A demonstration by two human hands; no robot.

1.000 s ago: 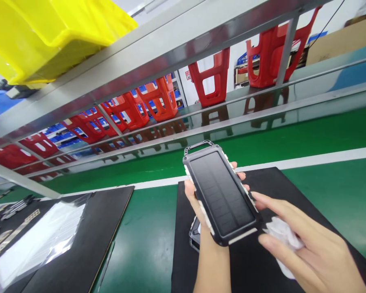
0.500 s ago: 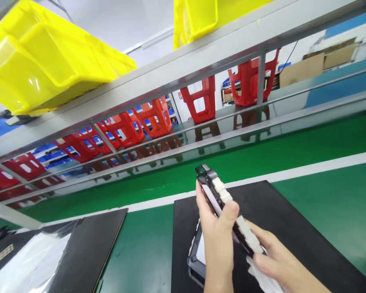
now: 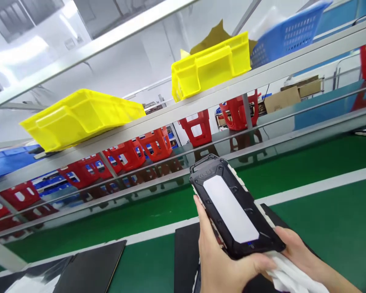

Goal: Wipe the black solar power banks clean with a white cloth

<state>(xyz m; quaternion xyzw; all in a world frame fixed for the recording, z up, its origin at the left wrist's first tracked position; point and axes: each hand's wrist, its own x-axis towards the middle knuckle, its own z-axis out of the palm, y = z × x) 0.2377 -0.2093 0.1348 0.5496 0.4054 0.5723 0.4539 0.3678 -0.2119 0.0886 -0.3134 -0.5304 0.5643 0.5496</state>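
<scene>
A black, rugged power bank [image 3: 205, 173] with cream side bumpers, a white panel and a loop at its top is held up in front of me. Its panel side faces me, tilted, with a small blue light near the lower end. My left hand [image 3: 221, 260] grips it from the left and below, thumb across the bottom end. My right hand [image 3: 301, 252] is closed around its lower right corner and a crumpled white cloth [image 3: 288, 270]. Behind my left wrist, a sliver of another similar device [image 3: 197, 280] shows on the black mat [image 3: 183, 252].
A black board [image 3: 90, 268] and clear plastic wrap [image 3: 33, 280] lie to the left on the green bench [image 3: 149, 268]. Beyond runs a green belt [image 3: 158, 205]. Yellow bins [image 3: 88, 118] and a blue basket [image 3: 295, 34] sit on the rail above; red stools [image 3: 198, 130] stand behind.
The power bank has turned from edge-on to show its panel side. My left thumb has moved from its side to its bottom end. The camera view has tipped upward.
</scene>
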